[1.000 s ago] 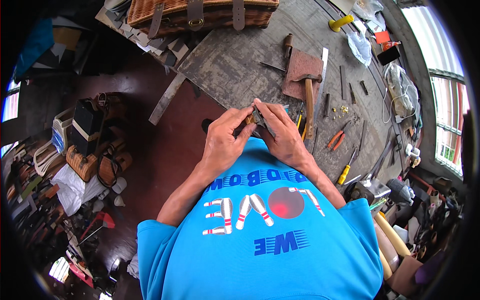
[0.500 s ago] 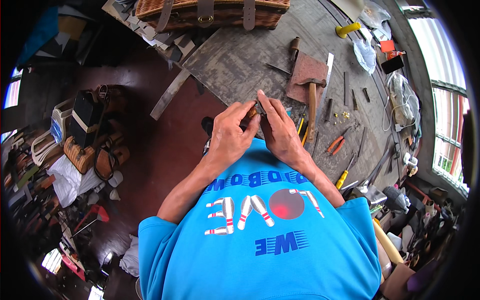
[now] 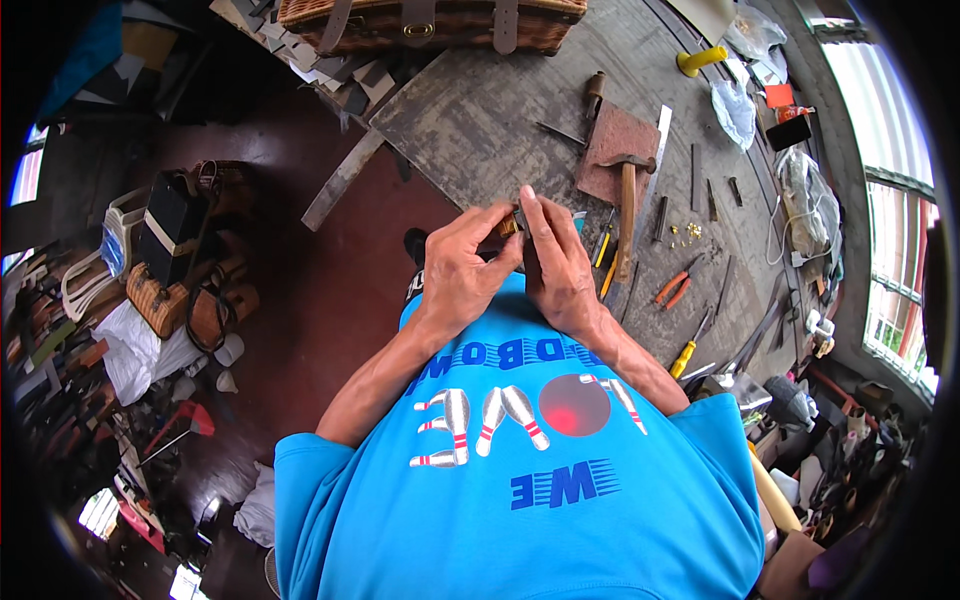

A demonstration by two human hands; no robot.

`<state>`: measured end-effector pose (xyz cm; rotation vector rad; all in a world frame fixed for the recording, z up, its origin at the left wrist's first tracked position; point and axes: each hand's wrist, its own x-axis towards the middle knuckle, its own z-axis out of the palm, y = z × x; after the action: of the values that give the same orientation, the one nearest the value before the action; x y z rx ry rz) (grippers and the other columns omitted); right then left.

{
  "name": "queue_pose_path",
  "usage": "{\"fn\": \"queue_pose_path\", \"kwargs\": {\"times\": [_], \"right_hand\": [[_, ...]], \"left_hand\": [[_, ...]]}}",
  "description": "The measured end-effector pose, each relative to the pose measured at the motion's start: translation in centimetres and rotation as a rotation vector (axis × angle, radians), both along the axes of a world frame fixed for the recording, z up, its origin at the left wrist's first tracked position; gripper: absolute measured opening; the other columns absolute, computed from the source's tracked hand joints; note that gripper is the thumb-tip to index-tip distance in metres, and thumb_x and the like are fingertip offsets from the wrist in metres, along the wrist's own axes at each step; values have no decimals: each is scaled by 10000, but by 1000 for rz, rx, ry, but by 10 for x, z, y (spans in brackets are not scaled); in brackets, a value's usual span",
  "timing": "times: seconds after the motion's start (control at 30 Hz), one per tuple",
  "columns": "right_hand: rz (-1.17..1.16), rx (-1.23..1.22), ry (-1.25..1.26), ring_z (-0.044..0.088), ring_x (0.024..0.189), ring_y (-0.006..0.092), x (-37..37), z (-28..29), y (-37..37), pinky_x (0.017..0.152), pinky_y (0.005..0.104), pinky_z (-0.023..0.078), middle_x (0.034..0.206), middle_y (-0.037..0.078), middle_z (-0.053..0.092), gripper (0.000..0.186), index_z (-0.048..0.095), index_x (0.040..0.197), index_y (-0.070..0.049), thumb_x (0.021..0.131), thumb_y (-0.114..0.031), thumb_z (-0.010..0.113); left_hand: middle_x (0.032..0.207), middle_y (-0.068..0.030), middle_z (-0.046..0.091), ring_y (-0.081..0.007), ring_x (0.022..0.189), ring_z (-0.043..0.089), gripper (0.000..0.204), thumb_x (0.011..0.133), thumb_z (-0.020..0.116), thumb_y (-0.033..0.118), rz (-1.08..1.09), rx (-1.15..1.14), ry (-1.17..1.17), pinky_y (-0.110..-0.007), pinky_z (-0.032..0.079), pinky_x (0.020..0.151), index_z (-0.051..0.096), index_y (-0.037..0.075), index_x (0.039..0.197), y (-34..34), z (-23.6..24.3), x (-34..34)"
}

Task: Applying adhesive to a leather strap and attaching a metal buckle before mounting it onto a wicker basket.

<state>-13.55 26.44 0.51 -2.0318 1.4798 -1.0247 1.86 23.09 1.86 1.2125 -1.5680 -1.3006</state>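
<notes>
In front of my chest, at the near edge of the worktable, my two hands meet. My left hand is closed, its thumb and index finger pinching a small brass-coloured piece with a dark edge. My right hand presses against that piece from the other side, fingers together and pointing away from me. Most of the piece is hidden by the fingers, so its kind cannot be made out. Beyond the right hand, a wooden-handled hammer rests with its head on a reddish-brown slab.
Orange-handled pliers, small brass bits, a yellow-handled screwdriver and a steel ruler lie on the right of the table. A wicker case stands at the far edge. Bags and a chair are at left.
The small piece has turned slightly between my fingers, and more of its brass-coloured face shows. My hands stay in nearly the same place.
</notes>
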Motion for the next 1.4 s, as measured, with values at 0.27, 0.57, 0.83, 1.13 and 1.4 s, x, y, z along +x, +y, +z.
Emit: {"fn": "queue_pose_path", "kwargs": {"times": [0.27,0.57,0.83,1.13,1.4], "right_hand": [[41,112,-185,576,1167,392,-2,3,3,939,423,511,1314,243,518,733,360,1487,8,813,166,601],[-60,120,-203,695,1001,325,-7,-1,-2,784,372,573,1144,185,665,368,617,1214,-7,858,86,625],[-154,93,-256,715,843,301,-11,0,-8,686,343,572,1010,164,703,246,666,1124,-2,887,49,622],[-142,304,-403,711,754,186,-12,7,-4,631,283,541,923,134,702,240,661,1139,0,910,40,604],[-106,444,-534,719,806,182,-15,20,5,689,293,575,980,128,682,261,648,1168,19,915,33,586]], "left_hand": [[853,-147,658,-242,717,666,284,821,743,35,-50,-149,-27,-326,520,625,663,-21,1088,0,-2,7],[900,-129,694,-213,758,703,354,810,788,75,54,-223,-88,-297,563,674,660,-31,1123,-3,-8,7],[1148,-151,654,-258,1024,664,429,812,809,184,-16,-189,1,-348,537,879,652,-30,1149,-12,-5,13],[1147,-149,651,-236,1043,650,430,876,753,189,-248,27,82,-335,513,912,623,-21,1228,-18,-7,27],[1086,-117,662,-190,984,659,316,907,710,116,-171,60,121,-307,533,859,653,-21,1186,-5,-7,26]]}}
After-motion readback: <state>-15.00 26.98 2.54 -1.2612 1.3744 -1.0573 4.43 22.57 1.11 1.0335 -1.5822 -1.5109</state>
